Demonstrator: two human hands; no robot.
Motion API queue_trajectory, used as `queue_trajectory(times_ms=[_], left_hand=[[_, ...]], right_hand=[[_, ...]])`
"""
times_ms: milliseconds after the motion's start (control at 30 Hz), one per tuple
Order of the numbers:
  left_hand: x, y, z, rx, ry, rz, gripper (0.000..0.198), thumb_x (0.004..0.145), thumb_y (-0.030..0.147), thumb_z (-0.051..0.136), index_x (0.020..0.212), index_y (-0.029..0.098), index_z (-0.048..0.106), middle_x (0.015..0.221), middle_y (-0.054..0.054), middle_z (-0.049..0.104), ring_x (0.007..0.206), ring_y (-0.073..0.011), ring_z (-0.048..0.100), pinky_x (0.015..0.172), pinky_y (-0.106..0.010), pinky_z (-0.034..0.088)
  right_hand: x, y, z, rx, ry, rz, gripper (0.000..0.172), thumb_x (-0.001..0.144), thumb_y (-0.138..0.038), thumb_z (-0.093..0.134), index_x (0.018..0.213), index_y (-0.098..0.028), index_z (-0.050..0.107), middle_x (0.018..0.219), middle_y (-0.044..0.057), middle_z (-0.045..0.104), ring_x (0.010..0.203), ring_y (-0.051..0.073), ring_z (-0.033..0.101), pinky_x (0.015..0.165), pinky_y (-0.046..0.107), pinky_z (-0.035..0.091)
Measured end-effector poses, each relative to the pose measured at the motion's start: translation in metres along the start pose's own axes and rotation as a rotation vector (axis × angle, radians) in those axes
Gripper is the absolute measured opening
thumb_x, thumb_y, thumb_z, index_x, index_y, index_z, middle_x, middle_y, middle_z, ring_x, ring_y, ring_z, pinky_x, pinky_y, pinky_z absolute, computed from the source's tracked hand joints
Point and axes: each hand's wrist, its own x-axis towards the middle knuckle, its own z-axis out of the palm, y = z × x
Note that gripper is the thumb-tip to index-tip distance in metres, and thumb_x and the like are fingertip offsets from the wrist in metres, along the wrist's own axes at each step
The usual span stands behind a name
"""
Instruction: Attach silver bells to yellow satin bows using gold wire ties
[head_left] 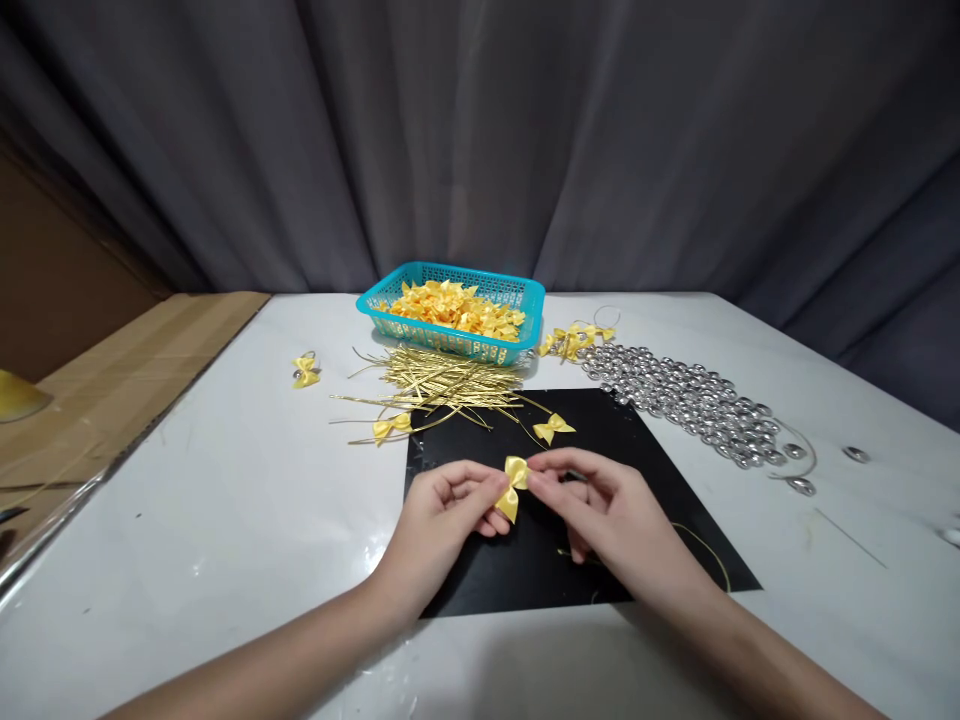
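A small yellow satin ribbon bow (pixel 513 492) is held up over a black mat (pixel 495 570). My left hand (pixel 448 512) pinches its left side between thumb and fingers. At the upper right edge of the bow, the thumb and forefinger of my right hand (pixel 611 505) close on the ribbon. Part of a thin gold cord (pixel 712 555) curves out from behind my right hand. Two more bows lie beyond my hands: one bow (pixel 392 428) at the mat's left edge, another bow (pixel 553 429) on its far part.
A blue basket (pixel 538 310) full of yellow bows stands at the back. Before it lies a heap of gold cord pieces (pixel 450 378). Silver oval beads (pixel 690 400) spread to the right, near bows with cords (pixel 574 342). One beaded bow (pixel 305 371) lies far left.
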Motion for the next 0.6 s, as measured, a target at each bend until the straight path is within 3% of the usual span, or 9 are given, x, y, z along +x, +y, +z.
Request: queue_trajectory(times_ms=[67, 100, 200, 267, 333, 400, 600], left_hand=[[0.000, 0.000, 0.001, 0.011, -0.021, -0.005, 0.027, 0.068, 0.038, 0.074, 0.075, 0.012, 0.067, 0.056, 0.000, 0.063, 0.054, -0.0099, 0.056, 0.055, -0.021, 0.043], [0.000, -0.001, 0.001, 0.003, -0.006, 0.008, 0.027, 0.067, 0.037, 0.075, 0.076, 0.013, 0.066, 0.058, 0.001, 0.063, 0.055, -0.0098, 0.056, 0.055, -0.021, 0.044], [-0.002, 0.000, 0.002, -0.022, 0.087, 0.075, 0.028, 0.064, 0.036, 0.077, 0.077, 0.017, 0.061, 0.062, 0.004, 0.059, 0.058, -0.0092, 0.055, 0.056, -0.020, 0.044], [-0.004, 0.000, 0.003, -0.002, 0.076, 0.067, 0.026, 0.065, 0.038, 0.076, 0.074, 0.017, 0.062, 0.064, 0.003, 0.059, 0.061, -0.0105, 0.056, 0.058, -0.021, 0.045], [-0.006, 0.001, 0.003, 0.021, 0.023, 0.026, 0.026, 0.068, 0.041, 0.073, 0.071, 0.016, 0.066, 0.067, 0.000, 0.063, 0.068, -0.0132, 0.059, 0.064, -0.023, 0.046], [-0.006, 0.002, 0.002, 0.012, 0.017, 0.007, 0.026, 0.068, 0.041, 0.072, 0.070, 0.015, 0.068, 0.069, -0.002, 0.065, 0.073, -0.0146, 0.060, 0.069, -0.025, 0.046], [-0.002, 0.003, 0.000, -0.079, 0.040, -0.045, 0.022, 0.067, 0.032, 0.076, 0.077, 0.016, 0.065, 0.075, 0.000, 0.067, 0.073, -0.0106, 0.059, 0.073, -0.022, 0.046]], right_hand=[[0.001, -0.001, 0.001, 0.022, -0.092, 0.083, 0.035, 0.075, -0.047, 0.062, 0.080, -0.013, 0.064, 0.049, -0.004, 0.047, 0.034, 0.006, 0.040, 0.032, 0.017, 0.032], [0.002, 0.000, 0.001, -0.002, -0.059, 0.043, 0.033, 0.076, -0.046, 0.061, 0.076, -0.013, 0.065, 0.049, -0.004, 0.047, 0.035, 0.006, 0.040, 0.032, 0.018, 0.032], [0.000, 0.007, 0.002, -0.212, 0.187, -0.306, 0.022, 0.082, -0.032, 0.059, 0.071, -0.015, 0.067, 0.053, -0.001, 0.049, 0.041, 0.008, 0.043, 0.037, 0.020, 0.036], [-0.002, 0.013, 0.001, -0.385, 0.246, -0.605, 0.017, 0.085, -0.021, 0.054, 0.077, -0.016, 0.068, 0.059, 0.002, 0.055, 0.048, 0.010, 0.049, 0.046, 0.022, 0.043], [-0.003, 0.017, 0.000, -0.522, 0.162, -0.809, 0.020, 0.089, -0.015, 0.048, 0.089, -0.017, 0.068, 0.068, 0.005, 0.063, 0.057, 0.013, 0.056, 0.056, 0.024, 0.050], [-0.004, 0.019, -0.001, -0.624, 0.071, -0.910, 0.025, 0.092, -0.015, 0.043, 0.097, -0.017, 0.067, 0.077, 0.008, 0.066, 0.065, 0.015, 0.061, 0.062, 0.025, 0.052], [-0.003, 0.020, -0.002, -0.871, 0.076, -1.045, 0.028, 0.093, -0.010, 0.038, 0.096, -0.008, 0.066, 0.069, 0.008, 0.063, 0.059, 0.015, 0.060, 0.051, 0.024, 0.047]])
